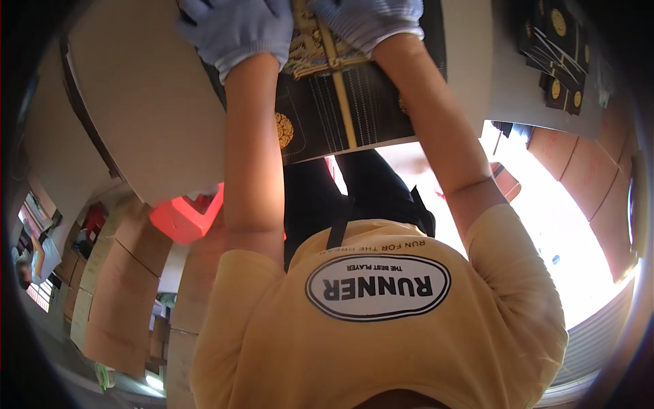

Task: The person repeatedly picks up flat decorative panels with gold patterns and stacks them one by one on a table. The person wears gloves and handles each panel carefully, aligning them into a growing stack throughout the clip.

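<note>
A black sheet or flat box panel (310, 112) with gold print and a yellow band lies on the table in front of me. Its far part runs out of the top of the picture, and I cannot tell how thick it is. My left hand (242, 27), in a pale blue-grey knit glove, rests over its left side with fingers apart. Gloved the same way, my right hand (371, 20) lies palm down across its right side, fingers stretched toward the band. The upper edge cuts off some fingertips of both hands.
Several black pieces with gold medallions (558, 88) lie fanned on the table's right. Below the table at left is a red plastic stool or crate (187, 217). Cardboard boxes (126, 286) stand at left, more cartons (593, 170) at right. Another person (44, 259) is at the far left.
</note>
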The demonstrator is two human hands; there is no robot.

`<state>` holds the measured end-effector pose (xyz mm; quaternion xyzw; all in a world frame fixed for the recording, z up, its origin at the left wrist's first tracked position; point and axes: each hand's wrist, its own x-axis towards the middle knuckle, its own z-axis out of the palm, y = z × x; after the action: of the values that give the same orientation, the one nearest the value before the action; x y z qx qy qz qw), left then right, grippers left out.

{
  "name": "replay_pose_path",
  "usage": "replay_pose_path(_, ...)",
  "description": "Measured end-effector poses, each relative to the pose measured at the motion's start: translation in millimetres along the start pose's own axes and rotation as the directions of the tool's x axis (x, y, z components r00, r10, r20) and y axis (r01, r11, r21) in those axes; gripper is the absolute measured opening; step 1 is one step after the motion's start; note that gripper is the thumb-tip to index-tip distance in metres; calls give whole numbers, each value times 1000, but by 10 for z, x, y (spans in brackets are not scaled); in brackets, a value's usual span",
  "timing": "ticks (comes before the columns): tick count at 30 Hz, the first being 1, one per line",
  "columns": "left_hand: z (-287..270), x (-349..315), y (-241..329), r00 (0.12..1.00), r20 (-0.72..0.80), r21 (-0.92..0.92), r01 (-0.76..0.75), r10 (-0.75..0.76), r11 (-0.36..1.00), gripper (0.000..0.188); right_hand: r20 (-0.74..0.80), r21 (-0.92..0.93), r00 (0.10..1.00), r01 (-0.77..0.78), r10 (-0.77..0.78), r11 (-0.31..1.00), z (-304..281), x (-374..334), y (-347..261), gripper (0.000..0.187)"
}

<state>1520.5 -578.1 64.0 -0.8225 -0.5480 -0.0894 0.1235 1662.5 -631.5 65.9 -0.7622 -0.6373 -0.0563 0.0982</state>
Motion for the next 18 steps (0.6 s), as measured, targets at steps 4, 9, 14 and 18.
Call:
replay_pose_path(4, 119, -268, -93, 992, 47, -67, -111, 114, 992, 52, 40, 96, 999, -20, 17, 995, -48, 15, -24, 67)
replay_pose_path(9, -295, -1156, -38, 937, 166, -303, -247, 306, 921, 57, 201, 168, 980, -35, 1, 985, -222, 43, -49, 69)
replay_pose_path(14, -396, -1276, -1, 930, 138, -358, -275, 341, 892, 56, 19, 70, 994, -105, 104, 992, -2, 0, -125, 59)
replay_pose_path(18, -389, -1272, -27, 921, 149, -331, -295, 359, 896, 57, -6, 169, 997, -73, 75, 983, -22, -229, -173, 58)
